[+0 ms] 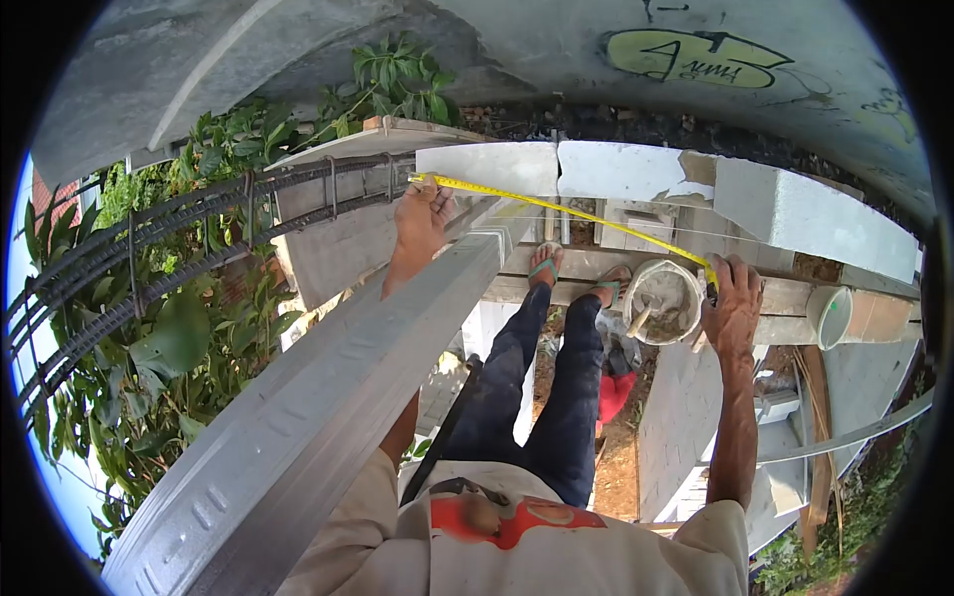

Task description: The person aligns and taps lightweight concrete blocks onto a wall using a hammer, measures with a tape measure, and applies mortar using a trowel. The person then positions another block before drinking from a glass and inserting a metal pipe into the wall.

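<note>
A yellow tape measure [586,216] is stretched out between my two hands, along the near side of a row of pale blocks [626,171]. At its left end, my left hand [423,211] pinches the tape's tip by the end of the leftmost block [487,167]. My right hand [733,298] is wrapped round the tape's dark case, mostly hidden by the fingers. Just left of that hand stands a white bucket [637,283] of grey mortar with a wooden-handled tool in it.
A metal beam [328,397] slants up from lower left, beside my left arm. Rebar [199,221] runs at left over leafy plants [179,338]. My sandalled feet [546,260] rest on wooden planks [586,288]. A pale green container [829,316] stands at right.
</note>
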Available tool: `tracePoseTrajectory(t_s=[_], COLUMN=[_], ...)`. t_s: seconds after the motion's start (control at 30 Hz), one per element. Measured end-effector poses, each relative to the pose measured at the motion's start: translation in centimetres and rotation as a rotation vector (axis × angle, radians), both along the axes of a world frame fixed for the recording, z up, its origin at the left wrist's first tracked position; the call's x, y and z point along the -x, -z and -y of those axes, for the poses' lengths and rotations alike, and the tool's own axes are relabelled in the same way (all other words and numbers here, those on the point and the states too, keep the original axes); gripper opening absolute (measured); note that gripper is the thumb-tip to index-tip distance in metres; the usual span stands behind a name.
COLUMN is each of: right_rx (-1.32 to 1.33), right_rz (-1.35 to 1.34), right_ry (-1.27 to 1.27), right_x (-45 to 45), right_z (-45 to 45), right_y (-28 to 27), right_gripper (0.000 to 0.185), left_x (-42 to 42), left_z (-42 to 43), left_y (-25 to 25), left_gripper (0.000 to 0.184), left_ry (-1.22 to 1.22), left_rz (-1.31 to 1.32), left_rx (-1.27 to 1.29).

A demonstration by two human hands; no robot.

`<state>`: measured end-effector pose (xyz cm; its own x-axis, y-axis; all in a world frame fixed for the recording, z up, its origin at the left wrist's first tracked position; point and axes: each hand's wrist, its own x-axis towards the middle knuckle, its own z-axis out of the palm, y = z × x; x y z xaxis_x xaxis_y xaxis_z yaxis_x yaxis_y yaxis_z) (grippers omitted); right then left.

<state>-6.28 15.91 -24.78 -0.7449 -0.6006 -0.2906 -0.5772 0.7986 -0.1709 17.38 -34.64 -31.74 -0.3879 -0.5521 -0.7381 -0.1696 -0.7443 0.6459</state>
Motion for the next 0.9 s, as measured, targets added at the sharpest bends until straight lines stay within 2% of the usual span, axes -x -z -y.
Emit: tracePoseTrajectory(t_s=[0.13,0.2,0.33,0.43,0.5,0.57,0.67,0.73,0.77,0.83,0.87,0.9], right_rx=[-0.071,-0.09,-0.045,-0.042,-0.032,-0.049,-0.063,-0.084,-0.118,-0.12,-0.119,-0.135], right_rz=[-0.188,-0.183,-0.17,-0.029,0.04,0.092,0.067,0.075,0.054,0.033,0.033,0.039], right_ry=[0.045,0.062,0.02,0.124,0.143,0.174,0.182,0.272,0.299,0.364,0.399,0.44], right_x=[5.3,7.7,8.8,7.4,6.4,4.7,1.6,0.0,-0.5,-1.0,-1.2,-1.3], right_z=[-10.9,-14.4,-15.1,-13.4,-12.9,-12.4,-10.7,-8.7,-8.0,-7.0,-6.5,-6.0], right_y=[-1.4,-2.2,-4.2,-6.9,-8.6,-9.6,-10.9,-12.0,-12.1,-11.7,-11.4,-11.2], right_gripper=[0.073,0.073,0.073,0.07,0.067,0.064,0.061,0.056,0.052,0.043,0.043,0.04], left_x=[-1.7,-2.4,-2.7,-1.6,-3.7,-2.8,-4.1,-6.8,-6.9,-6.1,-5.4,-4.7], left_z=[2.1,2.8,3.5,2.4,5.0,4.3,6.6,10.4,10.5,10.0,9.9,9.5], left_y=[0.6,1.1,0.6,-0.2,2.3,1.2,3.4,7.2,7.4,7.2,6.7,5.8], left_gripper=[0.011,0.011,0.011,0.013,0.022,0.026,0.03,0.034,0.034,0.035,0.035,0.037], left_ry=[-0.087,-0.125,-0.128,-0.221,-0.077,-0.054,-0.025,0.225,0.262,0.112,0.147,0.396], left_rz=[0.01,-0.007,0.063,0.143,0.053,0.147,0.206,0.077,0.075,0.161,0.158,0.318], left_rx=[-0.02,-0.043,-0.08,-0.018,-0.017,0.047,0.068,0.071,0.072,0.098,0.1,0.273])
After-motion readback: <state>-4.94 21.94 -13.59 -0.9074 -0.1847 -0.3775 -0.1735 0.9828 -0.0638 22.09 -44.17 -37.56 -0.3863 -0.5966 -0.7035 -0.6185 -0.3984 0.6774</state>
